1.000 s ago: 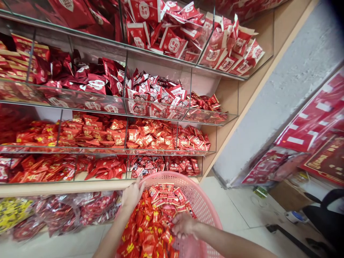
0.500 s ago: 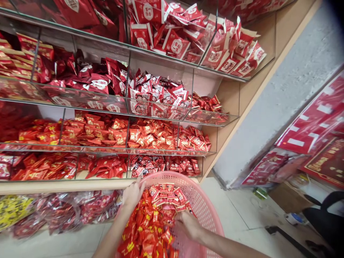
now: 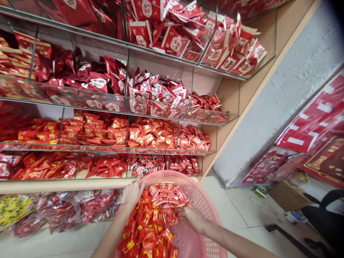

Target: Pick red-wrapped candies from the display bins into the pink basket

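A pink perforated plastic basket sits below the shelves with small wrapped sweets in it. My left hand is closed over its left rim. Inside, orange-red sweets with yellow print fill the left and front. Paler red-and-cream wrapped sweets lie in a bunch toward the back. At the right edge of that bunch, my right hand has its fingers curled in against the sweets; the fingertips are partly hidden among them.
Tiered shelves with clear dividers hold many red packets in compartments. Bagged packets lie beneath the lowest shelf at left. A grey wall rises at right, with a cardboard box and a black chair-like object on the tiled floor.
My right hand has shifted slightly right and up along the paler sweets. My left hand stays on the rim. The basket has hardly moved.
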Demonstrator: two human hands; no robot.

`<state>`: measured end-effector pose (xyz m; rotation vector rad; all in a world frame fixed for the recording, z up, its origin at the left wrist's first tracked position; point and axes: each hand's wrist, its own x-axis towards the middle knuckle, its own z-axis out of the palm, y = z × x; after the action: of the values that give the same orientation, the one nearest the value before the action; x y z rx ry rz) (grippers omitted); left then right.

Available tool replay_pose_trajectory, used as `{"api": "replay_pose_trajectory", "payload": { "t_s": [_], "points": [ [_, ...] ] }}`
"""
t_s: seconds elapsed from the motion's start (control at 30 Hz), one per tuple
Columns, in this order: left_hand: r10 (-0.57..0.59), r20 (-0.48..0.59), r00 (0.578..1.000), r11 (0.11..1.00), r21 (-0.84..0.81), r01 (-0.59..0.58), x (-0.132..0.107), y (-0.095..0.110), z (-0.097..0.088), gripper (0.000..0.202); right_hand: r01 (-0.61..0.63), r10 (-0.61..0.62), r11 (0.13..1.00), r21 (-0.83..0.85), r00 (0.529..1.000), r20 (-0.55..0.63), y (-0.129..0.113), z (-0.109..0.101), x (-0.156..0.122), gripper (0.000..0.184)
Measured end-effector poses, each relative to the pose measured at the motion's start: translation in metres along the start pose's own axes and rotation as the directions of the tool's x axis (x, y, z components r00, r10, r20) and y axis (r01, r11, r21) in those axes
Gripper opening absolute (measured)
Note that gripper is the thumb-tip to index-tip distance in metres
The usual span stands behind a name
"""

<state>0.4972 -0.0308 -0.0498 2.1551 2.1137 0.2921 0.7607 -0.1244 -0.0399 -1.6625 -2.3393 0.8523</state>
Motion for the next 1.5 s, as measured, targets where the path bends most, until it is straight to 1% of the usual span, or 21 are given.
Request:
{"api": "replay_pose_trajectory", "payload": {
  "t_s": [0.03,0.1,0.17,0.23,0.3,0.37,0.43,0.5,0.53,0.6,0.63,0.67,0.7,0.8,0.9,0.97,1.1,1.23,1.3,1.37,1.5],
  "points": [
    [-0.001,0.004,1.0,1.0,-0.002,0.001,0.0,0.0,0.0,0.055,0.054,-0.054,0.998,0.01,0.999,-0.004,-0.002,-0.004,-0.001,0.015],
    [0.001,0.007,1.0,1.0,-0.006,-0.001,0.0,0.0,0.0,0.055,0.07,-0.074,0.99,0.121,0.997,0.031,-0.004,-0.009,-0.001,0.016],
    [0.002,0.006,1.0,1.0,-0.005,-0.002,0.0,0.0,-0.001,0.055,-0.032,-0.005,0.954,0.297,0.993,0.122,-0.005,-0.013,0.003,0.015],
    [0.003,-0.004,1.0,1.0,-0.006,-0.003,0.0,0.001,-0.001,0.054,-0.18,0.084,0.873,0.453,0.971,0.223,-0.004,-0.014,0.009,0.01],
    [0.005,-0.016,1.0,1.0,-0.005,-0.005,0.0,0.001,-0.001,0.054,-0.288,0.142,0.804,0.52,0.942,0.303,-0.003,-0.013,0.019,0.008],
    [0.009,-0.021,1.0,1.0,-0.002,-0.009,0.0,0.0,-0.001,0.054,-0.35,0.169,0.779,0.52,0.916,0.364,-0.002,-0.011,0.03,0.014],
    [0.009,-0.014,1.0,1.0,0.006,-0.009,0.0,0.0,-0.001,0.054,-0.377,0.204,0.793,0.478,0.904,0.375,-0.001,-0.008,0.041,0.023],
    [0.007,-0.003,1.0,1.0,0.011,-0.007,0.001,0.0,-0.001,0.054,-0.396,0.287,0.841,0.369,0.904,0.317,-0.001,-0.005,0.048,0.03],
    [0.006,0.0,1.0,1.0,0.012,-0.006,0.001,0.0,-0.001,0.054,-0.393,0.334,0.877,0.278,0.912,0.236,-0.001,-0.003,0.049,0.031],
    [0.007,-0.004,1.0,1.0,0.006,-0.007,0.001,0.0,-0.001,0.055,-0.365,0.364,0.93,0.051,0.931,0.022,-0.005,0.001,0.047,0.03],
    [0.01,-0.007,1.0,1.0,0.0,-0.01,0.001,0.0,-0.001,0.055,-0.336,0.332,0.94,-0.057,0.94,-0.071,-0.008,0.002,0.044,0.029],
    [0.013,-0.009,1.0,1.0,-0.007,-0.013,0.0,0.0,-0.001,0.054,-0.291,0.275,0.946,-0.143,0.953,-0.124,-0.011,0.004,0.04,0.028],
    [0.015,-0.011,1.0,1.0,-0.011,-0.015,0.0,0.0,-0.001,0.054,-0.235,0.211,0.952,-0.198,0.968,-0.133,-0.016,0.006,0.035,0.027],
    [0.008,-0.009,1.0,1.0,-0.009,-0.008,0.0,0.001,-0.002,0.054,-0.032,0.029,0.975,-0.222,0.999,-0.017,-0.032,0.018,0.02,0.026],
    [0.004,-0.006,1.0,1.0,-0.004,-0.004,0.0,0.001,-0.002,0.054,0.134,-0.127,0.978,-0.161,0.991,0.05,-0.047,0.035,0.011,0.022],
    [0.008,-0.003,1.0,1.0,-0.005,-0.008,-0.001,0.001,-0.003,0.055,0.19,-0.183,0.975,-0.118,0.981,0.071,-0.053,0.045,0.008,0.021],
    [0.008,-0.003,1.0,1.0,-0.006,-0.008,-0.001,0.0,-0.002,0.054,0.12,-0.106,0.987,-0.111,0.987,0.124,-0.057,0.055,0.007,0.025],
    [0.005,-0.011,1.0,1.0,-0.003,-0.005,0.0,0.0,-0.001,0.054,0.019,-0.003,0.991,-0.129,0.992,0.125,-0.055,0.048,0.009,0.028],
    [0.005,-0.008,1.0,1.0,-0.005,-0.005,0.0,0.0,0.0,0.054,0.003,0.015,0.989,-0.151,0.993,0.12,-0.054,0.042,0.009,0.028],
    [0.005,0.0,1.0,1.0,-0.012,-0.005,0.0,0.0,0.0,0.055,0.029,-0.005,0.982,-0.185,0.992,0.127,-0.054,0.039,0.009,0.028],
    [0.004,0.002,1.0,1.0,-0.02,-0.004,0.0,0.0,-0.001,0.055,0.163,-0.128,0.946,-0.281,0.982,0.14,-0.05,0.041,0.007,0.025]
  ]
}}
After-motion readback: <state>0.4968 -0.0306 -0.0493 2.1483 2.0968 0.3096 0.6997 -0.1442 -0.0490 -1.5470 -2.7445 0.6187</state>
